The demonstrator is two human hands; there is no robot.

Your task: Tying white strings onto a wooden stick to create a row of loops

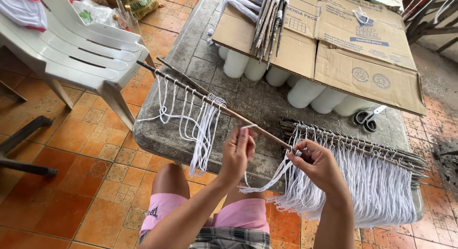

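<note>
My left hand (238,151) pinches a loop of white string (260,182) at a thin wooden stick (191,92). The stick slants from upper left down to my right hand (317,164), which grips its lower end. Several white strings (202,129) hang knotted along the stick, some bunched near its middle. Just beyond my right hand lies a pile of finished sticks with hanging white strings (367,177) over the concrete table's (162,137) front edge.
Flattened cardboard boxes (334,39) rest on white cylinders (305,92) at the back, with more bundled sticks (269,20) on top. Black-handled scissors (366,119) lie on the table. A white plastic chair (81,48) stands at left on the tiled floor.
</note>
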